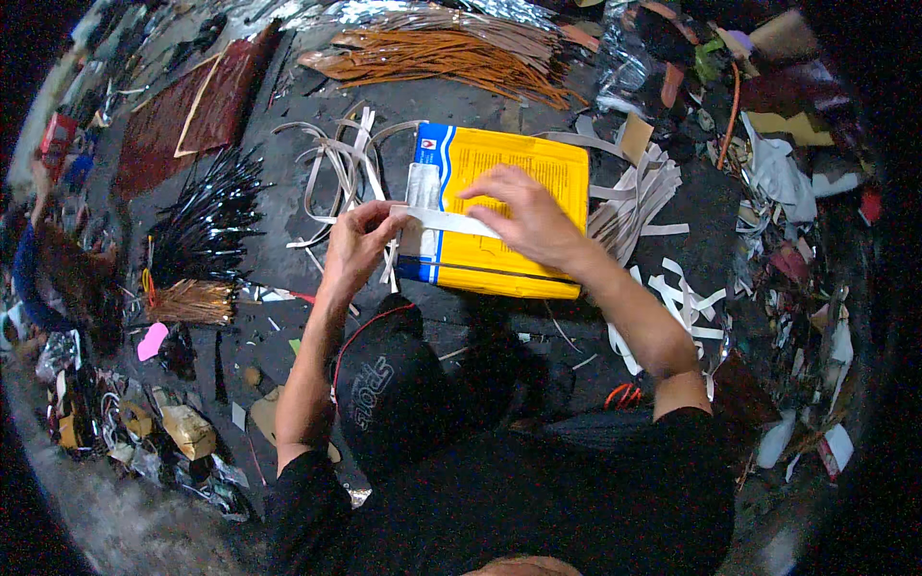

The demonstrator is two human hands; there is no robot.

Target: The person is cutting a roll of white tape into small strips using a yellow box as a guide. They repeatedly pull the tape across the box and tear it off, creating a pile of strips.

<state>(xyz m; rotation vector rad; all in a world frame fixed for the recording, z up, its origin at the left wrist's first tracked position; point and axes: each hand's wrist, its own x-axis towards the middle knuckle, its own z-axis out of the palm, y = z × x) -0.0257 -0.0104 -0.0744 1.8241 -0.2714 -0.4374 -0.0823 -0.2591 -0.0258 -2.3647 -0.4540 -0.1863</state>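
A white strip (449, 221) lies across a flat yellow and blue printed box or can (519, 259) in front of me. Its left end is pinched between the thumb and fingers of my left hand (363, 240), just past the box's left edge. Over the box, my right hand (528, 219) has its fingers curved and apart at the strip's right end; whether they touch it I cannot tell. Beside my left hand hang pale loose strips (320, 182). A bundle of pale strips (634, 206) fans out at the box's right edge.
Brown strips (432, 60) lie in a bundle at the back. Dark shiny strips (206, 216) and a copper-coloured bundle (197, 302) are on the left, below dark red sheets (178, 125). White curled offcuts (684, 302) lie right of my forearm. Mixed scraps (792, 259) fill the far right.
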